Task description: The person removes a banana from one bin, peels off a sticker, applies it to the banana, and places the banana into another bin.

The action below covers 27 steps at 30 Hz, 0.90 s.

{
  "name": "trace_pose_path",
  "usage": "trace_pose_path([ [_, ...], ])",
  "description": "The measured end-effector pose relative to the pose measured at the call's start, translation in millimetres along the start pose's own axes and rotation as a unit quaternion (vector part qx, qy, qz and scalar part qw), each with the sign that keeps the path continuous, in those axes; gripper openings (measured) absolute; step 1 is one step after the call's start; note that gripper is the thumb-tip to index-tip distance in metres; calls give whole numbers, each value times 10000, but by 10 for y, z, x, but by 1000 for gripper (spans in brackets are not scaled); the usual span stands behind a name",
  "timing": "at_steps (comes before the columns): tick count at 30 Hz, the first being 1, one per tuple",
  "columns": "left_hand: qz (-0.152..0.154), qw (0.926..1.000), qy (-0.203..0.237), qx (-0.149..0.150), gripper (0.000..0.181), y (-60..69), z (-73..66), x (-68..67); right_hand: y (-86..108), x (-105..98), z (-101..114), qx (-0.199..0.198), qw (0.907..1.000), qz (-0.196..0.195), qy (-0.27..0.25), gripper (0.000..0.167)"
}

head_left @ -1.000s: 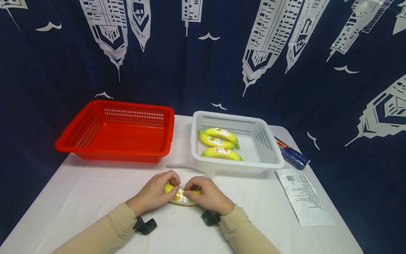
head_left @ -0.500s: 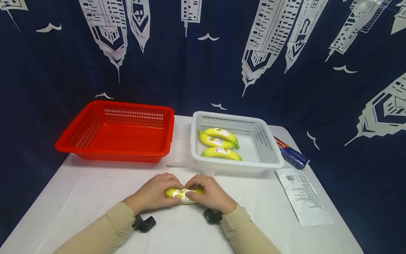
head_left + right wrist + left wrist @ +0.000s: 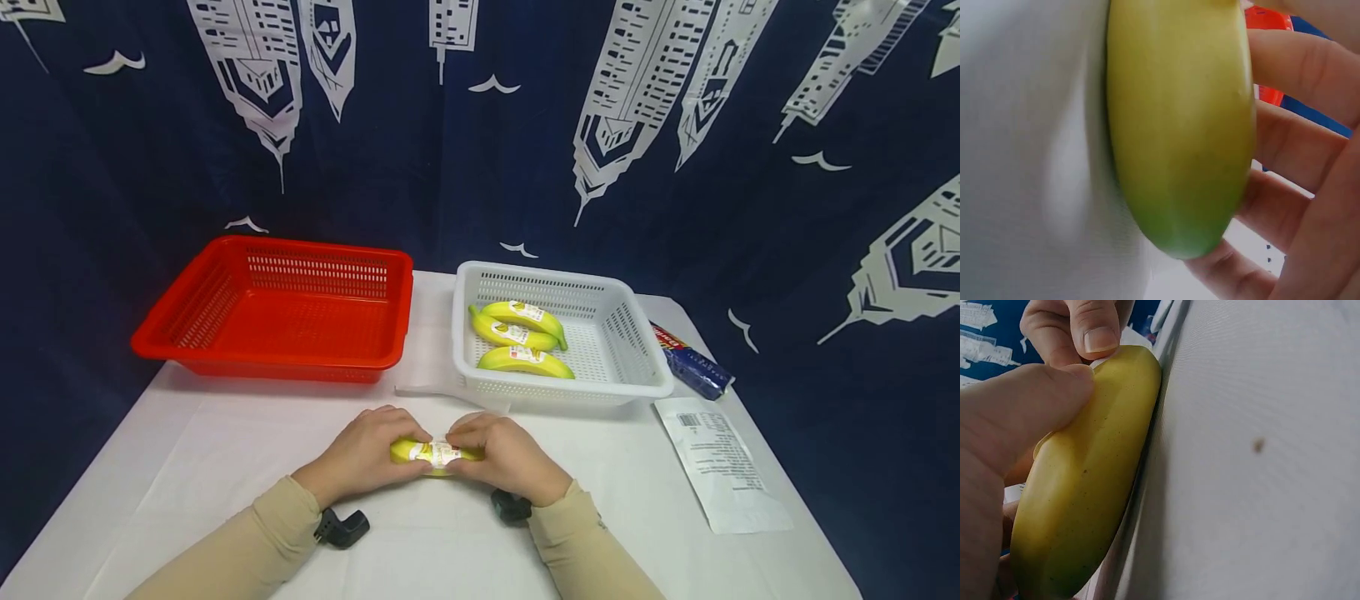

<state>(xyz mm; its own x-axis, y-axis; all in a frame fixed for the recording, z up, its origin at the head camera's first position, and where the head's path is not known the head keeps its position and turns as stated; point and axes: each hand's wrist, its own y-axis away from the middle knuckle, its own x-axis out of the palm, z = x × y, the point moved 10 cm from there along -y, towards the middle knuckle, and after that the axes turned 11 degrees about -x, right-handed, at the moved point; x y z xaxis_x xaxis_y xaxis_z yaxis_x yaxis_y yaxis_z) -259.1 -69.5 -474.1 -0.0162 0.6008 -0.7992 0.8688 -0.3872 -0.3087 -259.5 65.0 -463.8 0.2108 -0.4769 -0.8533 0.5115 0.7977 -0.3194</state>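
Note:
On the white tablecloth in front of me lies a single yellow banana (image 3: 437, 455) with a printed white label across its middle. My left hand (image 3: 369, 457) grips its left part, thumb on the near side and fingers on the far side. At the other end my right hand (image 3: 510, 454) holds it the same way, and the label shows between the two hands. Close up in the left wrist view, the left thumb (image 3: 1054, 394) presses along the banana, with the other hand's fingertips just beyond. In the right wrist view, several curled fingers (image 3: 1285, 144) lie along the greenish end.
Behind the hands stands a white basket (image 3: 555, 392) with three labelled bananas (image 3: 525, 360) inside. A red basket (image 3: 277, 367) is at the back left. On the right lie a blue packet (image 3: 697, 371) and a white printed pouch (image 3: 723, 471).
From pinching near the label, my fingers have spread along the banana's sides. The right hand has shifted slightly right, and more of the label shows. Baskets and packets stay put.

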Motion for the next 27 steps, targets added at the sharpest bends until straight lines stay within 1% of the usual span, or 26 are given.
trace_pose_path([
  [2, -85, 9999, -119, -46, 32, 0, 3, -17, 5, -10, 3, 6, 9999, 24, 130, 32],
  [5, 50, 9998, 59, -175, 31, -13, 43, -23, 20, -29, 2, 38, 9998, -8, 175, 33],
  [7, 233, 9993, 247, -171, 29, -23, 68, -24, 26, -41, 1, 72, 9998, -23, 161, 33],
  [10, 604, 9966, 555, -92, 25, -31, 93, -14, 34, -60, -3, 121, 9999, -32, 66, 32],
  [14, 1006, 9922, 739, -52, 22, -29, 107, 12, 57, -73, -13, 235, 9997, 61, -80, 30],
  [17, 1158, 9904, 750, -130, 22, -26, 111, 33, 71, -74, -20, 327, 9993, 170, -116, 30],
  [19, 1221, 9890, 792, -272, 20, -23, 127, 46, 65, -69, -27, 384, 9989, 215, -139, 30],
  [21, 1281, 9863, 913, -501, 17, -22, 157, 57, 50, -62, -34, 423, 9987, 226, -163, 29],
  [25, 1347, 9777, 1271, -990, 18, -23, 223, 79, 33, -42, -46, 449, 9987, 205, -160, 27],
  [27, 1297, 9762, 1367, -1076, 17, -28, 230, 81, 35, -38, -40, 429, 9988, 196, -127, 28],
])
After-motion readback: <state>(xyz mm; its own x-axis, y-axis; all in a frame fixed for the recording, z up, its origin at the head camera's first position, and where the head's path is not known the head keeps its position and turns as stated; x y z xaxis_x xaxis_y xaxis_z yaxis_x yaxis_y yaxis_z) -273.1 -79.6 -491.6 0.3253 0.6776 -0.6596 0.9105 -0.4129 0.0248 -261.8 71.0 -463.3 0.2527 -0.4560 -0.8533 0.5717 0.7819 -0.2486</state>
